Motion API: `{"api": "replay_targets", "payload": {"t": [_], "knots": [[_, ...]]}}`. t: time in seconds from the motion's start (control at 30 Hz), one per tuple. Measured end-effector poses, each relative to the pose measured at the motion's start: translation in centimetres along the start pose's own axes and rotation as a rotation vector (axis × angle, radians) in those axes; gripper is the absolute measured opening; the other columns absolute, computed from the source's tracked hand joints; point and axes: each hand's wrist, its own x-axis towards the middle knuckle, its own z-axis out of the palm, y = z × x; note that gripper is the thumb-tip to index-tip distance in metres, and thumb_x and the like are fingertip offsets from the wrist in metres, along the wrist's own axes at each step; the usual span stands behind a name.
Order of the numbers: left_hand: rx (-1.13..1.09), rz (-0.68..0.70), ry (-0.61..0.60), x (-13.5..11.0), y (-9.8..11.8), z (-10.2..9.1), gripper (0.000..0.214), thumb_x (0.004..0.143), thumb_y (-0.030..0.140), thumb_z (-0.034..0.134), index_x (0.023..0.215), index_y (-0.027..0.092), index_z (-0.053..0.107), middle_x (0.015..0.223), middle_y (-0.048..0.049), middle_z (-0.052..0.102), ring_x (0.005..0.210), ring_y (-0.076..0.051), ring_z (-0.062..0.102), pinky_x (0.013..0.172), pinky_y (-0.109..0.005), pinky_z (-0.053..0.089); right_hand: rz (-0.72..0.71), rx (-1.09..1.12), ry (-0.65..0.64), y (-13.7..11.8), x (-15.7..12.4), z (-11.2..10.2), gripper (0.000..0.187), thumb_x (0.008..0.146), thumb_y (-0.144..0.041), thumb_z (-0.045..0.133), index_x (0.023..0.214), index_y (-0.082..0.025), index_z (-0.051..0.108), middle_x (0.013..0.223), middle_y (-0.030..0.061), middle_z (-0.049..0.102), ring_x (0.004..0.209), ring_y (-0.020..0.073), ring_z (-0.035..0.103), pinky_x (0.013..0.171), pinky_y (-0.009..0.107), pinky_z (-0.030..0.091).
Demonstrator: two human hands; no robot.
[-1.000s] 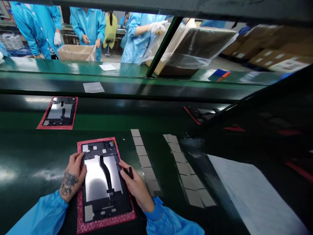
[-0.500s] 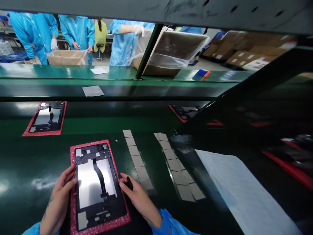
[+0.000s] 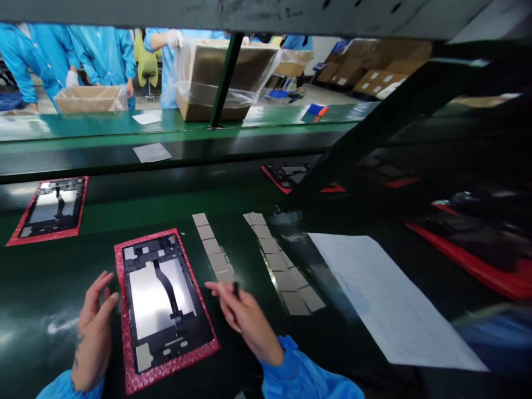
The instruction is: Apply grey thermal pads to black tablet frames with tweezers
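A tablet screen assembly (image 3: 160, 299) with a silver plate and a black ribbon cable lies on a pink bubble-wrap sheet (image 3: 131, 382) in front of me. Just left of the sheet, my left hand (image 3: 95, 327) is open, its fingers loosely curved and apart from the sheet. My right hand (image 3: 245, 318) is on the other side, closed around a small black pen-like tool (image 3: 236, 288), most of which the fingers hide. Its index finger points toward the assembly without touching it. Beyond this hand runs a strip of grey square pads (image 3: 214, 246), partly covered by the hand.
A second strip of grey pads (image 3: 278, 263) and a white paper sheet (image 3: 386, 293) lie to the right. Similar assemblies rest at far left (image 3: 56, 205) and behind a dark slanted post (image 3: 357, 133). Co-workers in blue coats (image 3: 37, 61) stand across the bench near cardboard boxes.
Both hands have let go of the assembly's edges and moved slightly away from it. My view has turned to the right, so the background has shifted left.
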Motion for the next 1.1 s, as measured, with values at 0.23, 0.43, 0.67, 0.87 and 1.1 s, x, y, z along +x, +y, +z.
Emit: {"api": "replay_targets", "payload": {"t": [0.23,0.43,0.67,0.87,1.1], "knots": [[0.792,0.81,-0.86,-1.8,-0.1,6.2,0.038,0.087,0.031,0.054,0.124,0.024,0.059,0.132,-0.0101,0.052,0.128,-0.032,0.039,0.114,-0.057,0.016,-0.009,0.042,0.221,-2.2,0.0,-7.5,0.08,0.067,-0.089,0.044,0.06,-0.014,0.071,0.04,0.0,0.038,0.037,0.0094,0.036,0.036,0.021,0.035],[1.121,1.025,-1.143,-3.9,-0.8,10.9,0.038,0.08,0.042,0.064,0.103,0.011,0.063,0.114,-0.017,0.057,0.118,-0.035,0.046,0.111,-0.062,0.017,-0.085,0.278,0.25,-1.1,1.4,-7.1,0.049,0.057,-0.058,0.083,0.085,-0.019,0.072,0.064,0.0001,0.057,0.058,0.0114,0.051,0.046,0.017,0.047],[1.068,1.133,-1.037,-3.6,-1.4,9.8,0.013,0.085,0.027,0.056,0.091,0.015,0.059,0.105,-0.0068,0.058,0.112,-0.026,0.049,0.112,-0.056,0.02,-0.061,0.302,0.308,1.5,1.5,-8.1,0.047,0.054,-0.046,0.088,0.089,-0.017,0.073,0.076,0.0029,0.063,0.07,0.0167,0.059,0.052,0.022,0.054],[1.004,1.012,-1.085,-3.0,-0.2,10.3,0.044,0.087,0.047,0.059,0.119,0.017,0.057,0.128,-0.0096,0.052,0.126,-0.029,0.04,0.112,-0.054,0.021,-0.016,0.261,0.286,2.8,-0.7,-9.6,0.044,0.06,-0.046,0.086,0.087,-0.016,0.07,0.086,0.0066,0.068,0.079,0.0239,0.068,0.071,0.036,0.059],[1.014,1.144,-1.11,-1.7,-2.2,13.7,0.061,0.083,0.063,0.057,0.136,0.033,0.047,0.15,-0.0075,0.026,0.136,-0.04,0.021,0.105,-0.069,0.009,-0.071,0.164,0.381,3.9,-1.6,-8.2,0.05,0.059,-0.054,0.082,0.083,-0.015,0.061,0.072,0.0053,0.069,0.067,0.0223,0.069,0.061,0.032,0.059]]}}
